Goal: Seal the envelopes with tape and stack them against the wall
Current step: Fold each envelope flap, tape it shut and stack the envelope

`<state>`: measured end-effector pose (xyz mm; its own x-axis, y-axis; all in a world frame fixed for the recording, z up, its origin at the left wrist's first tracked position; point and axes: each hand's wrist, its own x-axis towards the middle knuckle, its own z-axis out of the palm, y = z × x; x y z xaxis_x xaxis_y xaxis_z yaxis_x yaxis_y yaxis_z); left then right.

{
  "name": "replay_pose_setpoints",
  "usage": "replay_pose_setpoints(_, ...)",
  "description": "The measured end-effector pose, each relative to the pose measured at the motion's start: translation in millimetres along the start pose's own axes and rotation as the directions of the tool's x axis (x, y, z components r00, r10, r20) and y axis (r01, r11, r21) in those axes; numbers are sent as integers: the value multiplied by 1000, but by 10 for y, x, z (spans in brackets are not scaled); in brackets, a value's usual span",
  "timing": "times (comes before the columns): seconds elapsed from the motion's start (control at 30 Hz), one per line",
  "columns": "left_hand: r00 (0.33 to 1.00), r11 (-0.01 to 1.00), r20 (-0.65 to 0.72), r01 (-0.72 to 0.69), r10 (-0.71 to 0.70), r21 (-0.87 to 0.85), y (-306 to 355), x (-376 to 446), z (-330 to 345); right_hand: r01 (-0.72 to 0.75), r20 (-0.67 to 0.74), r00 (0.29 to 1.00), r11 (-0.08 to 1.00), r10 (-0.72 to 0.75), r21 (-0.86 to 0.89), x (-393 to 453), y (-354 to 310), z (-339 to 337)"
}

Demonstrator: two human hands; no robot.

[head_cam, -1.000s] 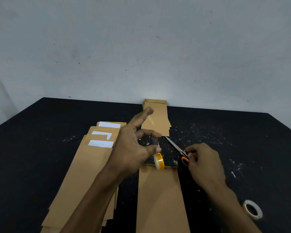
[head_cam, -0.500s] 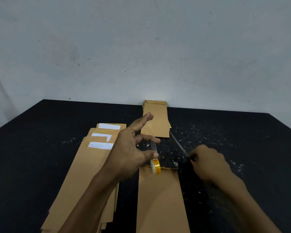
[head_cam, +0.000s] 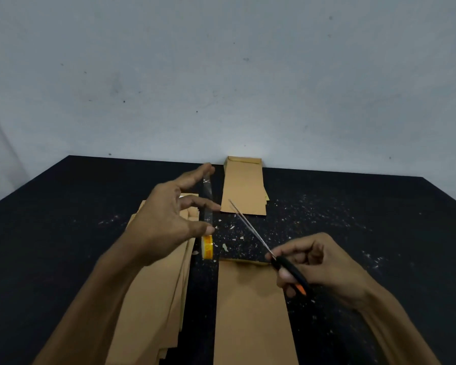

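Here, in the head view, a person works over a black table [head_cam: 63, 233] flecked with pale scraps, set against a grey wall [head_cam: 221, 75]; the left hand [head_cam: 169, 222] is raised at about ten o'clock from the frame's centre of work, index finger and thumb spread wide, stretching a strip of clear tape [head_cam: 207, 198] between them; the small yellow tape roll [head_cam: 207, 247] hangs at the strip's lower end, just under the thumb; the middle finger reaches across toward the strip. The right hand [head_cam: 321, 267], at four o'clock from the roll, grasps the black handles of a pair of scissors [head_cam: 271, 252], an orange patch showing at the grip; the thin blades point up toward eleven o'clock, near the tape but apart from it; whether the blades are parted cannot be told. One brown envelope [head_cam: 250, 317] lies flat at six o'clock, straight before the person, its far end below the scissors; a fanned pile of envelopes [head_cam: 153, 299] lies at eight o'clock, partly under the left forearm; a sealed stack [head_cam: 244, 188] lies at twelve o'clock, its far end touching the wall.
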<state>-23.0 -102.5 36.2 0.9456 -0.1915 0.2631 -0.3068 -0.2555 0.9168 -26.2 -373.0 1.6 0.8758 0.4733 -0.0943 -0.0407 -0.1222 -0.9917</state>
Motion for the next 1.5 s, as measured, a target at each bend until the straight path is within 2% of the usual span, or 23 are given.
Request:
replay_pose_setpoints(0.1, 996, 993, 78, 37, -46, 113, 0, -12, -91, -2, 52, 999, 1000, 3, -19, -20, 15, 15)
replay_pose_setpoints(0.3, 955, 983, 272, 71, -116, 169, 32, -24, -72, -31, 138, 990, 998, 39, -60, -30, 13, 22)
replay_pose_setpoints(0.43, 935, 978, 325, 77, -139, 196, 51, -18, -54, -48, 154, 986, 994, 62, -94, -38, 5, 7)
replay_pose_setpoints(0.6, 936, 981, 325, 86, -139, 172, 48, -23, -39, -44, 161, 985, 993, 61, -109, -44, 45, -29)
replay_pose_setpoints(0.77, 970, 997, 237, 44, -60, 70, 49, -29, -50, -68, 39, 996, 987, 74, -143, -78, 75, -97)
replay_pose_setpoints(0.87, 981, 1000, 194, 10, -10, 1, 56, -39, -13, -136, -225, 970, 969, 89, -208, -52, 54, -106)
replay_pose_setpoints(0.97, 984, 998, 178, -20, 31, -67, 71, -51, 99, -304, -489, 869, 863, 77, -403, 91, 148, -132)
replay_pose_setpoints(1.03, 982, 995, 182, -31, 48, -96, 75, -52, 190, -408, -578, 814, 765, 57, -498, 200, 224, -151)
replay_pose_setpoints(1.13, 981, 989, 187, -33, 60, -146, 56, -51, 297, -523, -634, 773, 572, 5, -632, 297, 233, -92)
replay_pose_setpoints(1.23, 979, 985, 186, -49, 80, -164, 47, -41, 363, -587, -634, 773, 359, -19, -726, 285, 139, 5)
replay_pose_setpoints(1.33, 979, 984, 179, -70, 100, -163, 53, -19, 392, -585, -604, 797, 286, 29, -759, 285, 76, 43)
replay_pose_setpoints(1.4, 981, 985, 166, -76, 103, -157, 60, -2, 409, -577, -588, 807, 286, 57, -765, 280, 61, 31)
replay_pose_setpoints(1.43, 982, 985, 160, -78, 104, -156, 64, 10, 419, -545, -568, 822, 335, 37, -768, 274, 63, 8)
replay_pose_setpoints(1.47, 983, 984, 154, -80, 104, -158, 64, 19, 428, -472, -534, 846, 451, -11, -757, 264, 67, -15)
replay_pose_setpoints(1.5, 984, 984, 147, -80, 104, -161, 64, 29, 435, -354, -493, 868, 618, -62, -702, 237, 40, -13)
